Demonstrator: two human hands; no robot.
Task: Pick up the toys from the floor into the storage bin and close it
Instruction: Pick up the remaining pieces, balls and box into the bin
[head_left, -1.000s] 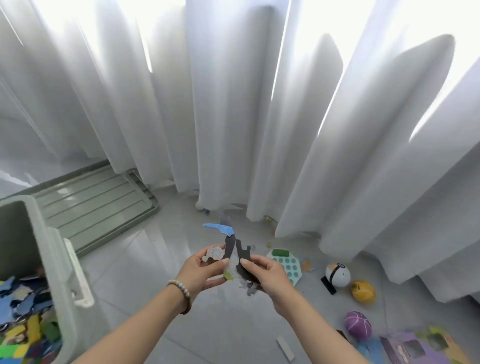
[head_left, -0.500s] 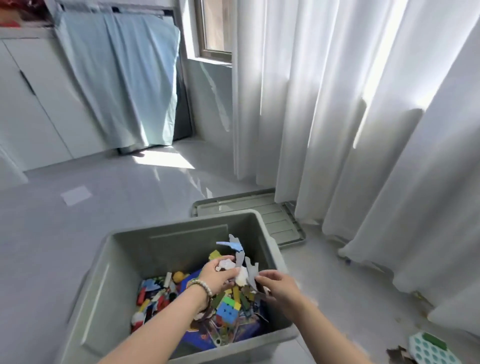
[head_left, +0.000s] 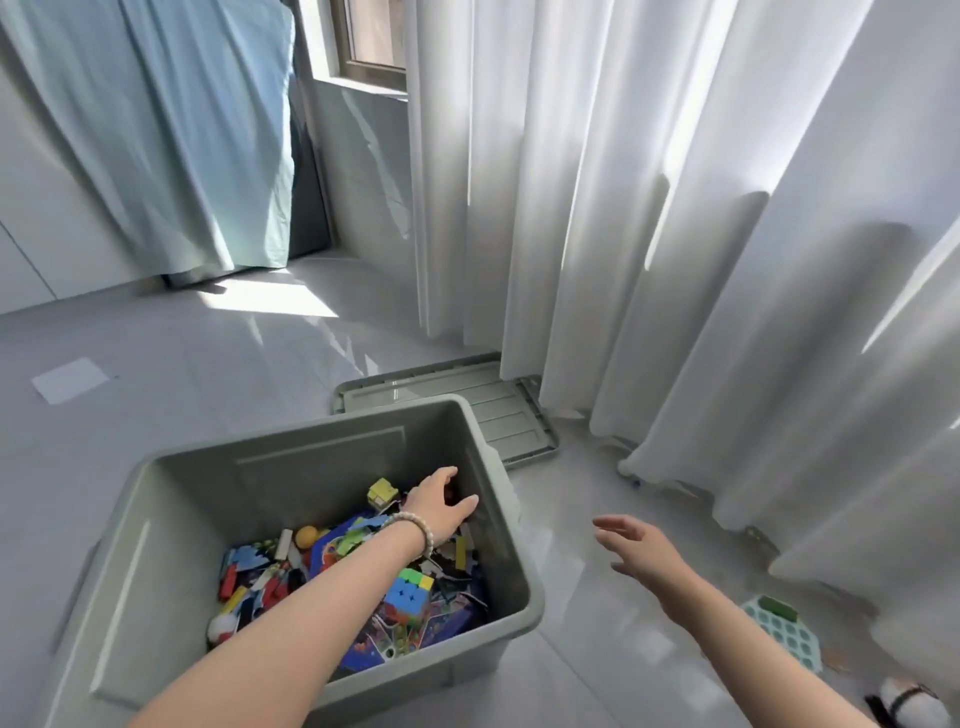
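Nearby, at the lower right, one white ball (head_left: 906, 704) with a black band and one pale teal hexagonal tray (head_left: 784, 636) of round dimples (a green block (head_left: 776, 608) sits on its far edge) lie on the glossy grey floor (head_left: 208, 374). The right hand (head_left: 641, 548) hovers beside the bin, fingers spread, holding nothing. The grey-green plastic storage bin (head_left: 322, 462), rectangular and uncovered, holds jumbled toys, among them one multicoloured cube puzzle (head_left: 408, 592) and one orange ball (head_left: 306, 535). The left hand (head_left: 441, 506), a beaded bracelet (head_left: 415, 530) at its wrist, reaches into the far right corner, fingers bent downward; whether they hold anything cannot be told. The ribbed lid (head_left: 467, 395) lies flat behind, one edge under the pleated white curtain (head_left: 675, 260).
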